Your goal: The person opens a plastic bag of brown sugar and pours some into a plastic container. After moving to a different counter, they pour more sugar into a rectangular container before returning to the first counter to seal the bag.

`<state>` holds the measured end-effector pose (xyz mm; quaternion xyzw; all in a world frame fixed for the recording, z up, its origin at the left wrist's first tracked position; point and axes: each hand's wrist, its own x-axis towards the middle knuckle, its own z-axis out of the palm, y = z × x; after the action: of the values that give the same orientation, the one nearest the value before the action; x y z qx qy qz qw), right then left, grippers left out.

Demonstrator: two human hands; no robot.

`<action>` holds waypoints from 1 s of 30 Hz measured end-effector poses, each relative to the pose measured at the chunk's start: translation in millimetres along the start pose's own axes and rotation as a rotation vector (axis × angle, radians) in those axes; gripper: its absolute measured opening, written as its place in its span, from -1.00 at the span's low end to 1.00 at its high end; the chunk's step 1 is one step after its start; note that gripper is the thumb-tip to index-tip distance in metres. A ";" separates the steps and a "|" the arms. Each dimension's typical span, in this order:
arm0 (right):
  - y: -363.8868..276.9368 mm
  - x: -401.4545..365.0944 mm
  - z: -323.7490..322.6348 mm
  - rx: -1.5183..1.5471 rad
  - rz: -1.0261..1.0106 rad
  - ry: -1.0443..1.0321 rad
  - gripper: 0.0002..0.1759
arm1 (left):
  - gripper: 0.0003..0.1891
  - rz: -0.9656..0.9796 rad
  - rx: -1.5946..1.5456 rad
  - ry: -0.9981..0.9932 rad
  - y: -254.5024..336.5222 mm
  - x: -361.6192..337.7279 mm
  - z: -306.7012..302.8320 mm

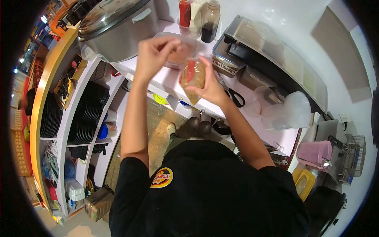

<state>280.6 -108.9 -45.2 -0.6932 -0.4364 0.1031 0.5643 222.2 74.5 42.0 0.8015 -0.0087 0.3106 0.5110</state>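
Note:
My right hand grips a clear plastic packet with brown contents and a red label, held tilted above the counter. To its left my left hand is raised with the fingers curled in toward the thumb; whether anything sits in that pinch is hidden. Behind both hands stands a clear plastic tub with an orange-pink content at its bottom. A pair of black-handled scissors lies on the counter, right of my right hand.
A large steel pot with a lid stands back left. Sauce bottles and a dark-liquid bottle are at the wall. A labelled box and a translucent jug stand right. Ladles hang at the counter's front; shelves fill the left.

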 end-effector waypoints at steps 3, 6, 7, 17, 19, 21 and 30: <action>-2.0 -1.5 12.5 -0.042 -0.036 -0.053 0.17 | -0.80 -0.022 0.195 -0.201 17.2 21.0 -5.2; 7.0 -0.3 11.3 0.083 -0.017 -0.020 0.19 | -0.79 -0.029 0.262 -0.252 6.5 39.9 -7.5; 6.4 -1.6 8.9 0.007 -0.007 -0.025 0.22 | -0.79 -0.026 0.277 -0.248 -5.7 45.9 -8.0; 8.7 -4.0 12.0 0.028 -0.004 -0.024 0.24 | -0.71 -0.686 -0.559 -0.022 -93.8 56.0 -18.6; 8.4 -2.8 11.6 0.001 -0.026 -0.003 0.24 | -0.71 -0.643 -0.578 0.207 -78.7 46.4 -24.1; 8.0 -2.1 11.8 0.019 0.001 -0.007 0.24 | -0.70 -0.539 -0.390 0.255 -50.6 26.1 -26.7; -2.9 -4.0 38.6 -0.043 -0.002 0.254 0.18 | -0.78 -0.112 0.716 0.070 20.6 -57.4 41.7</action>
<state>252.3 -85.2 -57.3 -0.7120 -0.3643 0.0047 0.6003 189.4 12.8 17.7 0.9178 0.1620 0.2924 0.2143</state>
